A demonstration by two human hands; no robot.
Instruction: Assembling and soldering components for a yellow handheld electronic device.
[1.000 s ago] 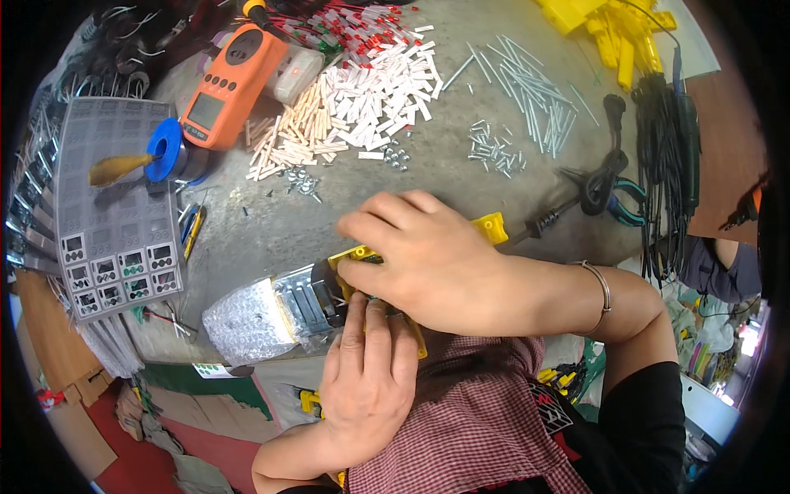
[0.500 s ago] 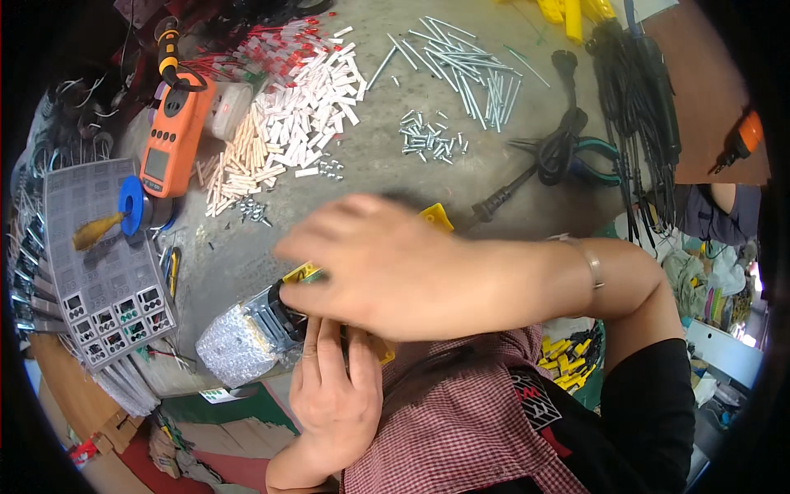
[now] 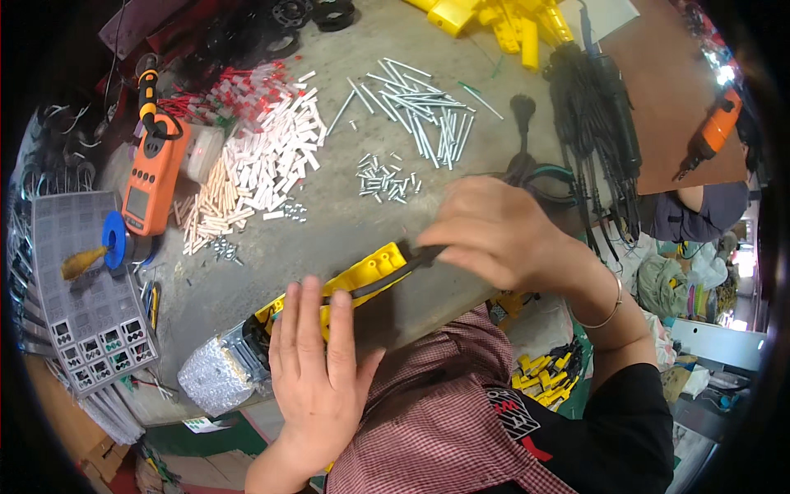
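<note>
A long yellow plastic housing half lies on the bench in front of me, open side up. At its left end is a grey ribbed metal part, capped with silver bubble wrap. My left hand lies over the housing with its fingers stretched out, pressing near its middle and hiding what lies beneath. My right hand is closed on a black power cable, pinching it just beyond the housing's right end. The cable runs along the housing toward my left fingers.
Screws, long metal rods, white sleeves and beige sticks lie in piles. An orange clamp meter and a blue spool stand left. Black cords and an orange-handled tool lie right.
My right hand has swung from over the housing to the right and now holds the cable. My left hand has opened out flat on the housing. The whole view has shifted slightly.
</note>
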